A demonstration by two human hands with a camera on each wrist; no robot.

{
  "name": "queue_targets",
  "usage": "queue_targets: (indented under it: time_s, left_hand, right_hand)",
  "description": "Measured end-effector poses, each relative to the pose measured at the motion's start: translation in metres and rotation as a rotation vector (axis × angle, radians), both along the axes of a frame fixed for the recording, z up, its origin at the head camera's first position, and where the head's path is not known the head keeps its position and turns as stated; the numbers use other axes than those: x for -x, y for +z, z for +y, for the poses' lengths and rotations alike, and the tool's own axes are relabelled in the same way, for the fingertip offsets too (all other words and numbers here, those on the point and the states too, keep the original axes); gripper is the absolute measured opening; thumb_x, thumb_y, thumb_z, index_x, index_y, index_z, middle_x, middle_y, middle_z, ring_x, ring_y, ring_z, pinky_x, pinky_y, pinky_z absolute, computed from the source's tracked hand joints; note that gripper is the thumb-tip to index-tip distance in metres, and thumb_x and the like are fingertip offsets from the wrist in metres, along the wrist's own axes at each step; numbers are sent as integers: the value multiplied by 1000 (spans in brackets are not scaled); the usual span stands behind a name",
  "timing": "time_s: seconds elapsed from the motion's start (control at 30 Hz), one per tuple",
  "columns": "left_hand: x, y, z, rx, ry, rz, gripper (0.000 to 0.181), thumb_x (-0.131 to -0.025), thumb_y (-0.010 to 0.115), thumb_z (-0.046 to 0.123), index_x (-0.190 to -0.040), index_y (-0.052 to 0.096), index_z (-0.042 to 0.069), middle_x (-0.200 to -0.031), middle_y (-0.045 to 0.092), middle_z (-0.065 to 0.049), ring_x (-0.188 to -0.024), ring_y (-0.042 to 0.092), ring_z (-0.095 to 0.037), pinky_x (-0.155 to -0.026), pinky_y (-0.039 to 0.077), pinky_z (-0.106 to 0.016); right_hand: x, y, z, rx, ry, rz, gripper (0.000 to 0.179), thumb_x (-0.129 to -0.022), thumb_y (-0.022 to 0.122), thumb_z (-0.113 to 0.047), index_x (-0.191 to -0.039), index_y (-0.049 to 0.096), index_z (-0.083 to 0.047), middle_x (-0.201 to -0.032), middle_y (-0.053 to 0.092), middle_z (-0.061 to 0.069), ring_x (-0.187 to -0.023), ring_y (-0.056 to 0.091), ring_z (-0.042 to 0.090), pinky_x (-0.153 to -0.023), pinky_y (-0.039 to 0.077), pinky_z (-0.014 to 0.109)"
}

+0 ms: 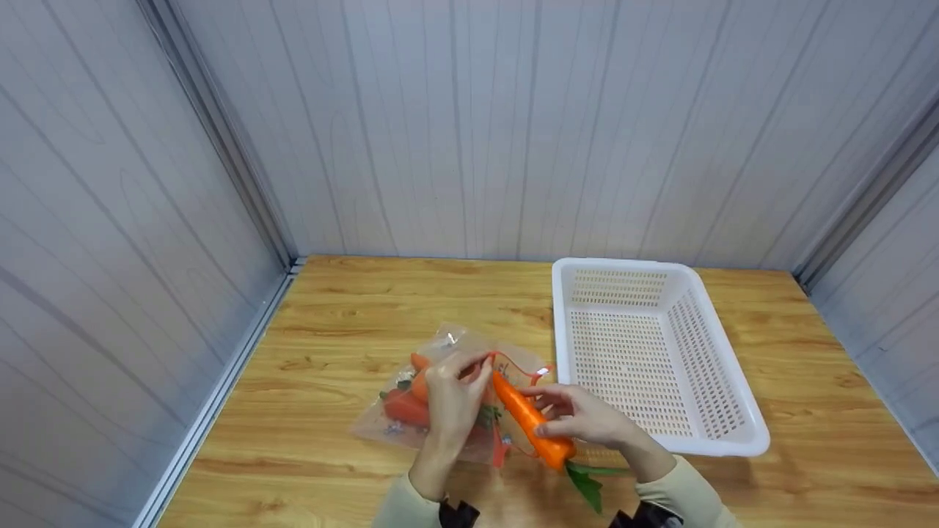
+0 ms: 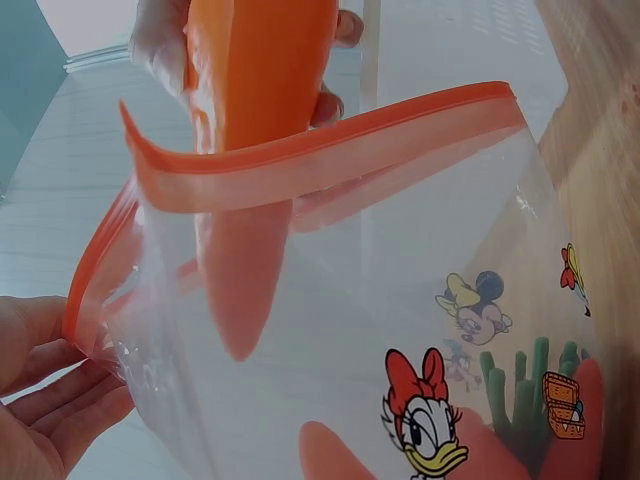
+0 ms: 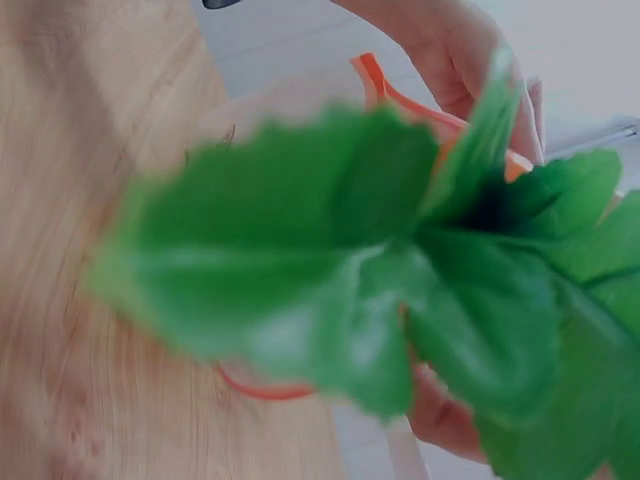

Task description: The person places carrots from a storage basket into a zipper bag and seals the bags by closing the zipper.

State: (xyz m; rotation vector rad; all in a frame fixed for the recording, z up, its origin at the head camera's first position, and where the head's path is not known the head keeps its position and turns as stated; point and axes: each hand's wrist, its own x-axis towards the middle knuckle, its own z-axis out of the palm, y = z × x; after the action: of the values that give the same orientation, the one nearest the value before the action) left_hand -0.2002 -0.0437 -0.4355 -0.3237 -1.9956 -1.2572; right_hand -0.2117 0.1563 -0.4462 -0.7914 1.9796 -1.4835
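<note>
My right hand (image 1: 587,416) grips an orange carrot (image 1: 524,411) with green leaves (image 3: 270,240) at its thick end. My left hand (image 1: 453,400) pinches the rim of a clear zip bag (image 2: 330,260) with an orange-red closure and cartoon prints. In the left wrist view the mouth of the bag stands open, and the carrot's pointed tip is down inside it. Orange and red vegetables (image 1: 407,407) with green tops lie within the bag, partly hidden by my left hand. Leaves cover much of the right wrist view.
A white perforated plastic basket (image 1: 561,330) stands on the wooden table (image 1: 337,308) just right of the bag. Pale panelled walls (image 1: 469,132) enclose the table at the back and both sides. A white slider (image 1: 543,372) sits on the bag's closure.
</note>
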Motion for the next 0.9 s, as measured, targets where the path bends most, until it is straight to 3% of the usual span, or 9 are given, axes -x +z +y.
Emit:
queue_targets:
  time_s: [0.3, 0.53, 0.77, 0.9]
  left_hand:
    - [-1, 1, 1, 5, -1, -18, 10, -72, 66, -4, -80, 70, 1, -76, 67, -6, -69, 63, -13, -59, 52, -28]
    - [0, 1, 0, 21, 12, 7, 6, -72, 68, -2, -77, 70, 1, -72, 66, -6, -67, 62, -12, -58, 52, -28]
    - [-1, 0, 1, 32, 19, 10, 6, -72, 68, -1, -77, 71, 3, -71, 66, -4, -66, 61, -12, -58, 52, -28]
    - [-1, 1, 1, 21, -2, -2, 6, -74, 67, -1, -78, 70, 2, -73, 66, -5, -68, 62, -13, -60, 52, -29]
  right_hand:
    - [4, 0, -18, 75, -25, -6, 51, -83, 58, -5, -128, 39, 9, -109, 53, 24, -94, 55, 31, -76, 48, 30]
    - [7, 0, -28, 45, -79, -6, 48, -87, 52, -7, -128, 37, 11, -114, 51, 24, -100, 52, 31, -81, 46, 35]
    - [0, -6, -45, 35, -188, 13, 46, -90, 47, -10, -127, 34, 13, -114, 49, 24, -99, 50, 29, -82, 45, 36]
    - [2, -10, -53, 34, -251, -21, 46, -90, 47, -11, -126, 34, 15, -114, 49, 24, -99, 51, 29, -82, 45, 36]
